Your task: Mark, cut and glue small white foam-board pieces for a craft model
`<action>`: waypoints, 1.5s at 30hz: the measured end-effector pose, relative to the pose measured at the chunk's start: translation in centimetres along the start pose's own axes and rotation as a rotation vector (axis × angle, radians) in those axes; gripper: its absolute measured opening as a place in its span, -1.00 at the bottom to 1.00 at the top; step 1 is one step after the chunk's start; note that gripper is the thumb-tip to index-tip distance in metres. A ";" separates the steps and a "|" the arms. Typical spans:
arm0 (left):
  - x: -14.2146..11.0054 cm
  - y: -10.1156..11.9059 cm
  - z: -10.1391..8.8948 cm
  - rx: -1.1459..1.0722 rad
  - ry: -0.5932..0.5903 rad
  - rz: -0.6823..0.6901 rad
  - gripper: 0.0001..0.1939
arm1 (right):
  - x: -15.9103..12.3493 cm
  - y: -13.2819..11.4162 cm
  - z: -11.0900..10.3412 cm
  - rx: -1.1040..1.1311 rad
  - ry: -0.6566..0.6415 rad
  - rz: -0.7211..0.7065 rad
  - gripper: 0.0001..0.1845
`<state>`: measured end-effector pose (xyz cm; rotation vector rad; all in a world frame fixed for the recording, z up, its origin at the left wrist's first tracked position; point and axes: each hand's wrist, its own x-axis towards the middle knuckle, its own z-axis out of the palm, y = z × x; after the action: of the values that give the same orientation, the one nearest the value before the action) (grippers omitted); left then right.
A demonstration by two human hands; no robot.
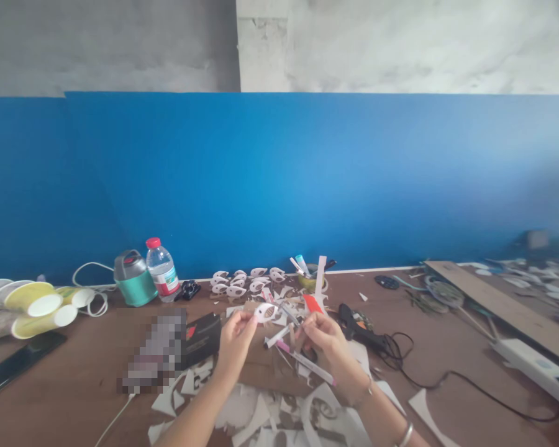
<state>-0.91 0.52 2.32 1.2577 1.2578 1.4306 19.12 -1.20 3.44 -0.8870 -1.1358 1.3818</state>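
Note:
My left hand (237, 338) pinches a small white leaf-shaped paper cutout (265, 313) with a dark spot and a slit in it. My right hand (323, 338) is closed on what look like silver scissors (289, 314); their blades point towards the cutout and the fingers hide most of the handles. An orange-red piece (312, 303) shows just above the right fingers; whether they touch it I cannot tell. Below the hands lie a pink-capped marker (312, 367) and white paper scraps (242, 406). Several similar white cutouts (235, 290) stand in rows behind.
A glue gun (361, 332) with a black cord lies right of my hands. At the left are a water bottle (163, 273), a teal container (137, 288), paper cups (37, 304) and a phone (21, 366). A bowl of pens (310, 279) stands behind; a long board (503, 310) lies right.

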 end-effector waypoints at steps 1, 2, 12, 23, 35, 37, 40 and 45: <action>0.0 0.1 0.0 -0.002 -0.003 -0.003 -0.76 | 0.0 0.2 0.0 -0.011 0.002 -0.008 -0.67; 0.0 0.2 0.0 -0.003 -0.004 -0.005 -0.75 | 0.0 0.3 0.0 -0.031 0.007 -0.014 -0.66; -0.2 0.4 0.1 0.023 0.007 0.013 -0.74 | -0.5 -0.4 1.0 -0.082 0.016 0.081 -0.81; -0.2 0.1 0.0 0.066 -0.025 0.041 -0.75 | -0.6 0.2 1.1 -0.131 -0.177 0.112 -0.65; -0.3 0.4 0.2 0.070 -0.070 0.063 -0.70 | 0.4 2.2 0.7 -0.073 -0.075 0.025 -0.60; -0.3 0.5 0.2 0.074 -0.085 0.069 -0.71 | 0.5 2.4 0.7 -0.014 -0.068 0.010 -0.57; -0.3 0.5 0.2 0.077 -0.114 0.075 -0.71 | 0.5 2.5 0.7 0.018 -0.091 0.032 -0.55; -0.5 0.6 0.1 0.081 -0.195 0.043 -0.74 | 0.5 2.3 0.6 0.011 -0.111 0.076 -0.50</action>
<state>-0.69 -0.01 2.87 1.4501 1.1720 1.2630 17.87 -0.72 1.38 -0.8612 -1.1876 1.5138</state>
